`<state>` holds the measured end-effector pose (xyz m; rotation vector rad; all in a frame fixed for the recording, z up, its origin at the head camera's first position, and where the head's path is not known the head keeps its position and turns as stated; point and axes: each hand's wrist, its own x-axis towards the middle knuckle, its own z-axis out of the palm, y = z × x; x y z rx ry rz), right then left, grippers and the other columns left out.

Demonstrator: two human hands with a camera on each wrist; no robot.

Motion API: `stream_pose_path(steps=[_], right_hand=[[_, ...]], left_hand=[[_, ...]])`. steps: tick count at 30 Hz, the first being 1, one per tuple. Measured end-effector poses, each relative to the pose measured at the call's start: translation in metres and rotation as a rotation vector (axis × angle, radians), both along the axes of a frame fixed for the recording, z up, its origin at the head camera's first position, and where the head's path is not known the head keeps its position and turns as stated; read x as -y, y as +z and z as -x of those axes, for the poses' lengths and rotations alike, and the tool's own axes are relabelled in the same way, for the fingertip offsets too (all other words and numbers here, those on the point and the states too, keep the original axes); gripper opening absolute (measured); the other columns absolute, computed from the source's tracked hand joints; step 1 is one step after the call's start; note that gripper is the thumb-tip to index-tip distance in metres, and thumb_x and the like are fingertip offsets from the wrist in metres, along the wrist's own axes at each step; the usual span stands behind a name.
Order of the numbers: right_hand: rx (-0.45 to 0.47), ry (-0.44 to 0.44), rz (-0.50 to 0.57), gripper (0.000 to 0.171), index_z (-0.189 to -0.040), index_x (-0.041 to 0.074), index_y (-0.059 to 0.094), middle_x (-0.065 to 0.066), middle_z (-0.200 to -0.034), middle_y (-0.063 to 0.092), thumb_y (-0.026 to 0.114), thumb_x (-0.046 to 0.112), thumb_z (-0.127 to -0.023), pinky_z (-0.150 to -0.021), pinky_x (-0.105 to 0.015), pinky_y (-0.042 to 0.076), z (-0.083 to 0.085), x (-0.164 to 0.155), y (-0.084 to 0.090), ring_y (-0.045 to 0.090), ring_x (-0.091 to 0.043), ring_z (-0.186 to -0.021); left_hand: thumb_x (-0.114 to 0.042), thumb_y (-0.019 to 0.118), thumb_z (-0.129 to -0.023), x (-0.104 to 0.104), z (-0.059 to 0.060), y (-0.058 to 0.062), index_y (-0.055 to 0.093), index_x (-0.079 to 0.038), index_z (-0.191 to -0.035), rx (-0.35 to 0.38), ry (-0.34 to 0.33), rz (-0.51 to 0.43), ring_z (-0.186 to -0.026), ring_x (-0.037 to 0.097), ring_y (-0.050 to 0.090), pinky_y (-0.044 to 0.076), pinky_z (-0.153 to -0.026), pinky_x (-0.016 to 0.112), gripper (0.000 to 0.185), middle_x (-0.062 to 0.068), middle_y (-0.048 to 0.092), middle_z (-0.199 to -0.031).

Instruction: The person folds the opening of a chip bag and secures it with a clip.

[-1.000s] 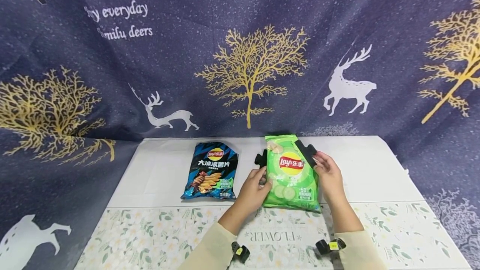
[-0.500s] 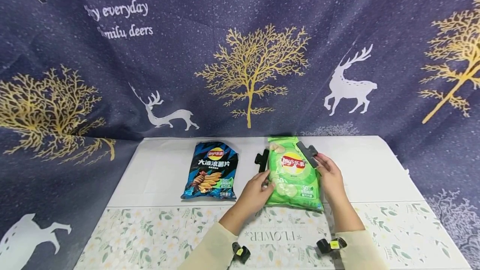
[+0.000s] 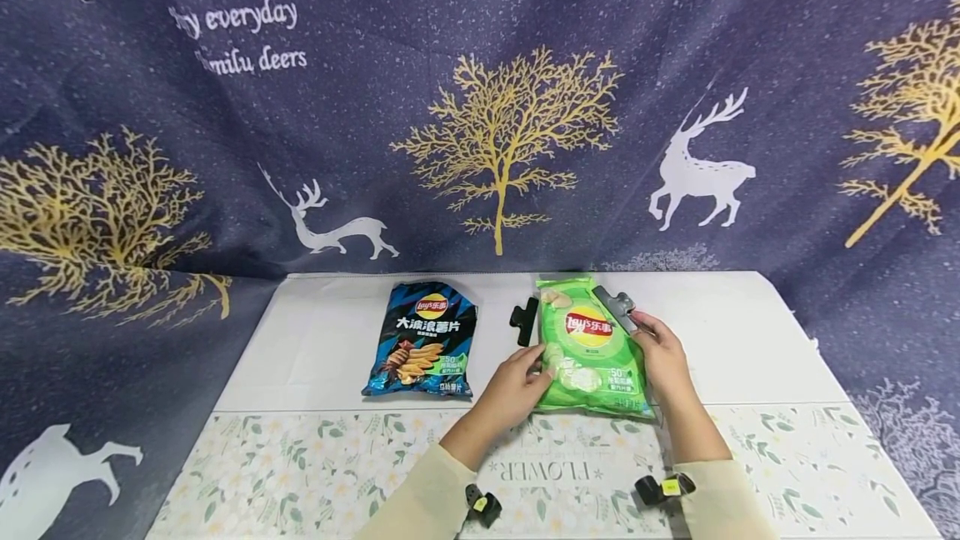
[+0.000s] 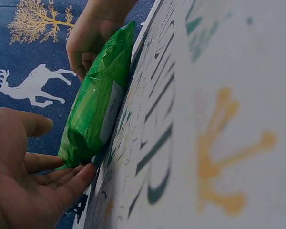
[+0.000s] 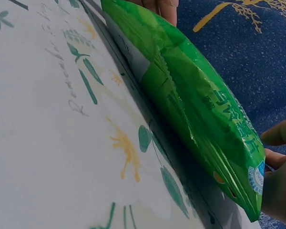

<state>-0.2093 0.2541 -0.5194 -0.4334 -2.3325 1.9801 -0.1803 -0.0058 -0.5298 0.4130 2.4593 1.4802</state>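
Note:
A green Lay's chip bag (image 3: 592, 348) lies face up on the table. At its upper right edge, a black bag clip (image 3: 617, 307) slants across the corner, and the right hand (image 3: 663, 357) pinches it by the handle side. My left hand (image 3: 517, 386) is at the bag's lower left edge. In the left wrist view its fingers (image 4: 62, 179) reach along the bag's edge near the tabletop, the thumb held above the front. Through the right wrist view, the bag's bottom hides much of the right hand (image 5: 279, 152). Another black clip (image 3: 525, 322) lies just left of the bag.
A blue and black Lay's chip bag (image 3: 422, 340) lies further left on the table. The white tabletop (image 3: 750, 340) has a floral-printed front part (image 3: 315, 473). Behind it hangs a dark blue curtain (image 3: 345, 140) with trees and deer.
The green bag has shifted slightly right and toward me, showing more of the loose clip on the left. The pinched clip has tilted, and my left hand has followed the bag.

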Motion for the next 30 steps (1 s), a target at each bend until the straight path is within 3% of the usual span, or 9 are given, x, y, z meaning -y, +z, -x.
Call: stream_pose_path(steps=[11,17,21,25,30], right_hand=[[0.046,0.058,-0.007,0.049,-0.153,0.003,0.041,-0.019,-0.159,0.04,0.045,0.01,-0.105,-0.087,-0.002,0.04,0.0014,-0.002,-0.004,0.043,-0.027,-0.14],[0.072,0.084,-0.034,0.05,-0.155,0.006,0.04,-0.018,-0.164,0.032,0.047,0.014,-0.105,-0.091,-0.004,0.037,0.0009,-0.0034,-0.0066,0.036,-0.032,-0.148],[0.081,0.092,-0.049,0.049,-0.154,0.008,0.042,-0.016,-0.165,0.03,0.047,0.015,-0.106,-0.109,-0.02,0.037,0.0011,-0.0043,-0.0071,0.033,-0.031,-0.15],[0.072,0.104,-0.068,0.048,-0.153,0.007,0.044,-0.015,-0.165,0.031,0.046,0.015,-0.106,-0.122,-0.041,0.03,0.0008,-0.0041,-0.0067,0.03,-0.032,-0.152],[0.065,0.101,-0.082,0.046,-0.151,0.005,0.047,-0.015,-0.164,0.033,0.047,0.014,-0.106,-0.125,-0.046,0.025,0.0009,-0.0044,-0.0069,0.027,-0.032,-0.154]], left_hand=[[-0.041,0.051,-0.105,-0.0003,-0.0003,-0.0018,0.037,-0.014,-0.158,0.002,-0.022,0.014,-0.13,0.021,0.06,0.051,-0.106,0.034,0.06,0.006,0.041,-0.16],[-0.043,0.049,-0.106,0.0005,-0.0011,-0.0015,0.033,-0.015,-0.159,-0.001,-0.044,0.037,-0.131,0.023,0.06,0.05,-0.109,0.039,0.063,0.006,0.036,-0.163],[-0.043,0.048,-0.106,0.0007,-0.0019,-0.0011,0.031,-0.016,-0.16,0.0,-0.051,0.046,-0.132,0.023,0.058,0.047,-0.111,0.042,0.062,0.006,0.035,-0.164],[-0.042,0.049,-0.106,0.0006,-0.0022,-0.0009,0.032,-0.016,-0.16,0.001,-0.048,0.052,-0.133,0.022,0.057,0.047,-0.112,0.042,0.062,0.006,0.035,-0.164],[-0.04,0.05,-0.106,0.0005,-0.0018,-0.0002,0.033,-0.014,-0.159,-0.017,-0.046,0.061,-0.135,0.023,0.055,0.045,-0.113,0.042,0.061,0.007,0.036,-0.164]])
